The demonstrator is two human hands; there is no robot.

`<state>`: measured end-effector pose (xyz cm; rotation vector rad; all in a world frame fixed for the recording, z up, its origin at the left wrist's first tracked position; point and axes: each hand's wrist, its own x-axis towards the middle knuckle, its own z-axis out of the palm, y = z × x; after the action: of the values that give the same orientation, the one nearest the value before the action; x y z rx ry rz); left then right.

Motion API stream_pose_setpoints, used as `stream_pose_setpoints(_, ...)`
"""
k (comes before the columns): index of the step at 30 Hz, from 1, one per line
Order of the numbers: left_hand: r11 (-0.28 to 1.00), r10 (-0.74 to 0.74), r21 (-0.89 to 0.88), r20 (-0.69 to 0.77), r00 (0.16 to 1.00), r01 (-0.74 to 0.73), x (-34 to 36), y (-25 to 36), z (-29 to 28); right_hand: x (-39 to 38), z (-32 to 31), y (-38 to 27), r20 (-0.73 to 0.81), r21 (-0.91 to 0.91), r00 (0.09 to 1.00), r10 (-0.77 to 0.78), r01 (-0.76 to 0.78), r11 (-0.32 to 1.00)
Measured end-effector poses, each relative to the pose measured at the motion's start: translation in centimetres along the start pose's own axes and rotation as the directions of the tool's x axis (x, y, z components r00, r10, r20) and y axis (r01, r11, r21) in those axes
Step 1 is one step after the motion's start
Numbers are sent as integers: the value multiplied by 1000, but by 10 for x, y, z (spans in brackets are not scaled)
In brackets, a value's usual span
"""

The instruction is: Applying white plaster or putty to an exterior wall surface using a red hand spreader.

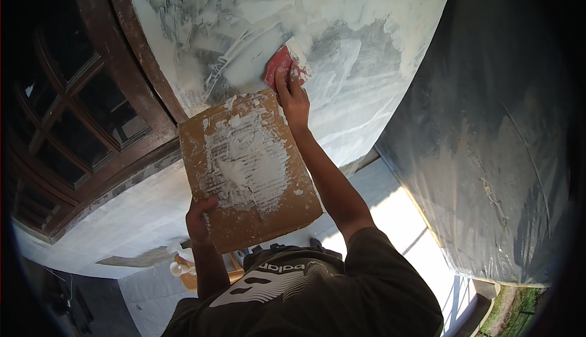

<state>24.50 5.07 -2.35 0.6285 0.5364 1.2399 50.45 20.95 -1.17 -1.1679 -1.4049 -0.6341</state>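
My right hand (295, 104) is raised to the wall, its fingers pressed on a red plastic spreader (279, 67) smeared with white filler. The spreader lies against the wall (256, 10), which has patchy grey and white coats. In my left hand (199, 220) is a piece of brown cardboard (268, 221), gripped at its lower left edge with the thumb on top. A thick, ridged layer of white filler (244, 163) covers the middle of the cardboard. The board's upper right corner is close to my right wrist.
A dark brown wooden window frame (131, 44) with glass panes stands on the left. Clear plastic sheeting (470, 197) hangs on the right. Below lies a pale, partly sunlit floor (390, 206), with a wooden object (186, 280) partly hidden behind my left forearm.
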Motion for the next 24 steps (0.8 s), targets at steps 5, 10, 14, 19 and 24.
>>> stream_pose_setpoints(5, 999, -43, 20, 18, 999, 43, 3, 5, 0, -41, -8, -17, 108, 384, 972, 207, -233, 893)
stream_pose_setpoints(10, 998, -58, 0, 46, 997, 58, -3, -1, 1, -36, -51, -1, -49, 142, 998, 43, -36, 989)
stream_pose_setpoints(14, 997, -69, -28, 43, 997, 70, 0, 2, -3, 25, -54, 28, -245, 16, 967, 75, -73, 997)
stream_pose_setpoints(19, 999, -53, -8, -18, 998, 53, 15, 5, -20, 6, 11, 35, -38, -34, 989, 140, -141, 989)
stream_pose_setpoints(24, 999, -53, -11, -42, 998, 52, 34, 12, -34, -32, 54, 18, 7, -57, 994, 108, -108, 993)
